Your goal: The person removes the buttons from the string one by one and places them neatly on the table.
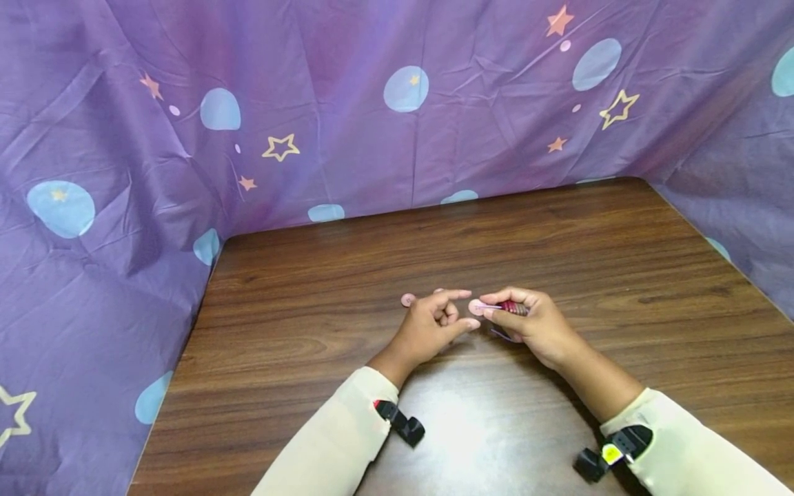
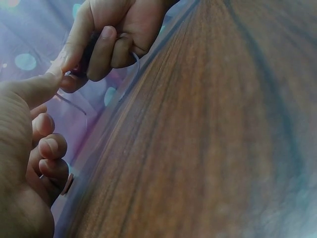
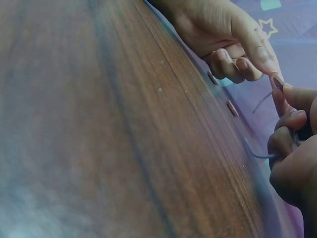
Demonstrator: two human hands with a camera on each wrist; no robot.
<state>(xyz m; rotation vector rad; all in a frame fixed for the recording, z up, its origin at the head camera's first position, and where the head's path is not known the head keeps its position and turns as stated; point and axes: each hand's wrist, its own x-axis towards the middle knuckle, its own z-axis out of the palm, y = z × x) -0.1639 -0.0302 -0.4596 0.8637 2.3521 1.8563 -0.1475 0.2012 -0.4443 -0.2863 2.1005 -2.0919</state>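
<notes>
My right hand (image 1: 538, 327) pinches a small round pink button (image 1: 476, 307) between thumb and index finger. A thin pale purple cord (image 1: 498, 335) trails below that hand, and its loose ends also show in the right wrist view. Against the right palm sits a dark red striped piece (image 1: 513, 308), partly covered by the fingers; its kind is unclear. My left hand (image 1: 428, 328) is just left of the button, its thumb and index finger stretched out and apart, the other fingers loosely bent. It holds nothing that I can see.
Another pink button (image 1: 407, 300) lies on the brown wooden table (image 1: 298, 289) beyond the left hand. In the right wrist view two flat discs (image 3: 232, 108) lie on the tabletop. A purple patterned cloth (image 1: 347, 138) hangs behind the table and at its sides.
</notes>
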